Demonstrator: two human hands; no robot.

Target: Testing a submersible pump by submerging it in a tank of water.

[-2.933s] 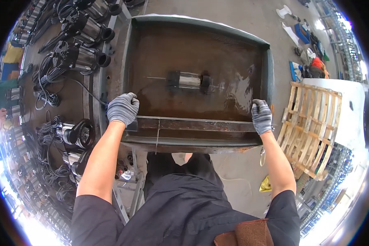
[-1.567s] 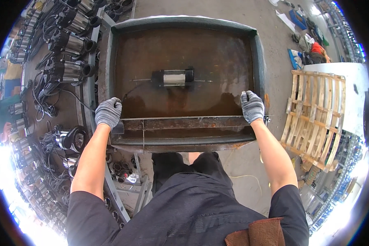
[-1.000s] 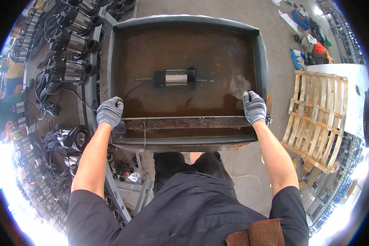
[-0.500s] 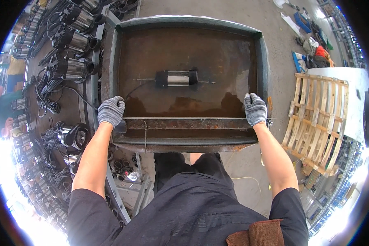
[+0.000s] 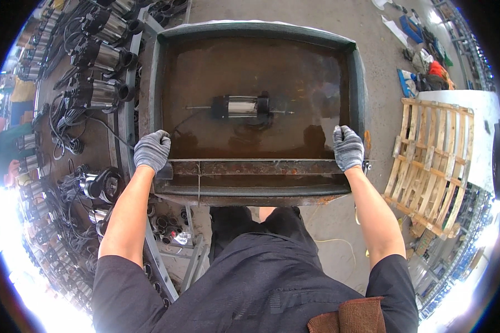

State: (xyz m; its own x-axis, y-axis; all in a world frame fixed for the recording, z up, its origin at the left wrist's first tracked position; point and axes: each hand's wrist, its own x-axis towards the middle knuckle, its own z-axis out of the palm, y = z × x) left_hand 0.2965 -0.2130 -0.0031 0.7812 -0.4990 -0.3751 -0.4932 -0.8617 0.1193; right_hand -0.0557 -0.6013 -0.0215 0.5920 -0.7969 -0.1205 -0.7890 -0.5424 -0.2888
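A large dark metal tank (image 5: 356, 83) of brownish liquid stands in front of me. In the liquid lies a steel-bodied motor or pump (image 5: 242, 106) with black ends, rods sticking out at both ends and a cable trailing left. My left hand (image 5: 151, 151), in a striped grey glove, is closed over the tank's left side wall. My right hand (image 5: 348, 148), gloved alike, closes over the right side wall. Between them a rusty crossbar (image 5: 250, 167) spans the tank's near part. Both hands' undersides are hidden.
Several steel pumps (image 5: 97, 92) with coiled black cables line the left side, beside a metal rail. A wooden pallet (image 5: 430, 164) leans at the right, with a heap of cloths and coloured items (image 5: 436, 72) beyond it. A brown cloth (image 5: 361, 316) hangs by my right side.
Both hands keep their places on the tank walls. The dark reflections on the liquid have shifted and changed shape around the motor or pump.
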